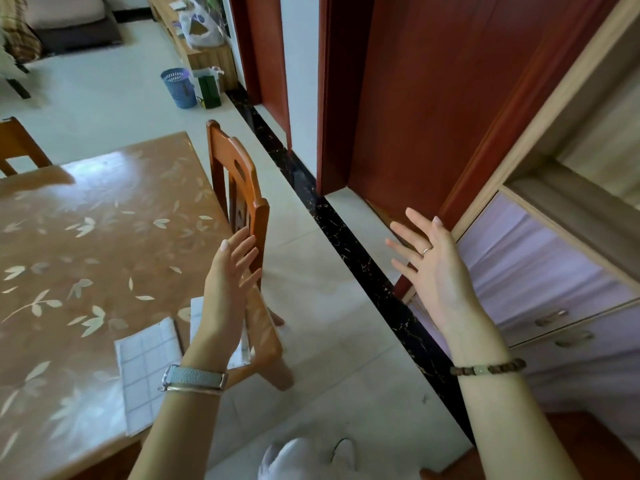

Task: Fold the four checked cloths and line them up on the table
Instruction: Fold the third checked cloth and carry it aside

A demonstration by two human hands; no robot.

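A folded white cloth with a grey check [147, 370] lies flat near the right edge of the table [86, 244]. A second checked cloth [198, 313] lies just to its right, mostly hidden behind my left forearm. My left hand [230, 275] is raised above the table's right edge, fingers straight and spread, holding nothing. My right hand [433, 268] is raised over the floor, well to the right of the table, fingers spread and empty. Both palms face each other.
A wooden chair [242, 188] stands pushed against the table's right side, right behind my left hand. A red door frame [398, 116] and a cabinet with drawers [554, 306] stand on the right. A blue bin [178, 86] sits on the floor far back.
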